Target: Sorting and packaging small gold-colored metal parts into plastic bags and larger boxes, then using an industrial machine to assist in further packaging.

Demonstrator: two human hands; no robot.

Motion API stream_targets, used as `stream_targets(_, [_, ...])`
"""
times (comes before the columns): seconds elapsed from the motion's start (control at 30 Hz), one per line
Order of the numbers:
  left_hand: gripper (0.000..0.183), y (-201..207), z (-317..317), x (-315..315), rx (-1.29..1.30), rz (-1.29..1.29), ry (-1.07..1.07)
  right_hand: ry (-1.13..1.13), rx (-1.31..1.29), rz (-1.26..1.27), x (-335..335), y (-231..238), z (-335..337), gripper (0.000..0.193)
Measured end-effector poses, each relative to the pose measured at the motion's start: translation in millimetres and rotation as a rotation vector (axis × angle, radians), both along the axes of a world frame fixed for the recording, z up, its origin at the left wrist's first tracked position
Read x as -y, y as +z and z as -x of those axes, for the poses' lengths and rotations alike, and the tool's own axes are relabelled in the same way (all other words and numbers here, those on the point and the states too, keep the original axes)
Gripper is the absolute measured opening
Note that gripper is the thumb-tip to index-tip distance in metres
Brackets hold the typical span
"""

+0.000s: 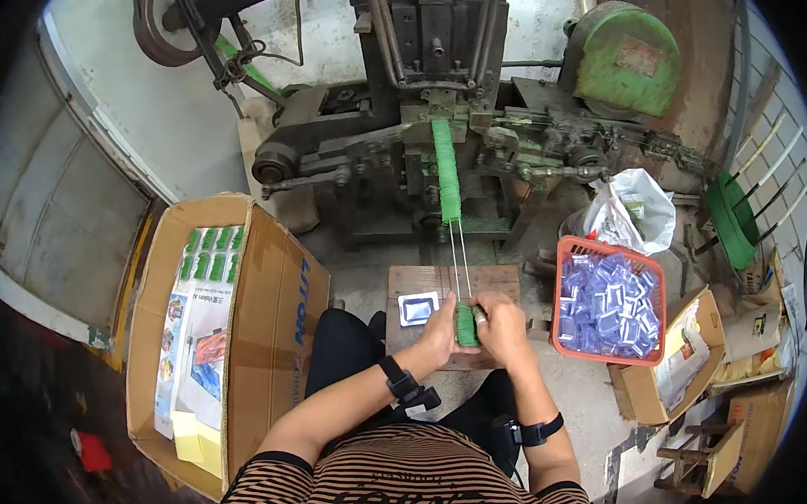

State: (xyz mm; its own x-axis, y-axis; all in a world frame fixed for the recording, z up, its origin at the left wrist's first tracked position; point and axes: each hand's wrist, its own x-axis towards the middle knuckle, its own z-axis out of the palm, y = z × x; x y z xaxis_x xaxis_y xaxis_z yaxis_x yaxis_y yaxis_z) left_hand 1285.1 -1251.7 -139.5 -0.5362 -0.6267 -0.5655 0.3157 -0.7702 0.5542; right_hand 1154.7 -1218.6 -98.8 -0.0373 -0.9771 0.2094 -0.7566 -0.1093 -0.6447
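My left hand (437, 334) and my right hand (502, 328) are closed around a short stack of thin green pieces (465, 325), one hand on each side. The stack is at the near end of two thin metal rods (461, 258) that slope down from the machine. Higher on the rods, a longer row of the same green pieces (446, 172) hangs tightly packed. Beside my left hand, a small clear plastic tray (418, 309) lies on a brown wooden board (413, 278). My fingers hide part of the stack and the rod ends.
A dark, greasy machine (432, 53) with a green motor cover (623, 58) stands ahead. An orange-red basket (608, 357) full of clear plastic cases sits on the right, near a white bag (632, 209). At left stands a cardboard box (273, 309) holding packed green pieces (212, 253).
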Motion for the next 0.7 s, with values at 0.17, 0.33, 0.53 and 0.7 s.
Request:
stream_targets(0.17, [0.035,-1.4,10.9,-10.5,0.174,0.113,0.014,-0.139,-0.130,0.064,-23.6,25.4,-16.6,0.016])
stream_targets(0.33, [0.025,20.2,-12.7,-31.7,-0.102,0.098,-0.263,-0.221,0.149,0.120,-54.7,33.9,3.7,0.027])
stream_targets(0.53, [0.034,32.5,-58.0,-39.2,-0.333,0.073,-0.396,-0.322,0.193,0.107,-66.1,17.7,28.3,0.019])
stream_targets(0.7, [0.042,95.8,-102.3,-15.3,-0.250,0.247,-0.336,-0.274,0.040,-0.039,-57.8,-33.8,36.3,0.015])
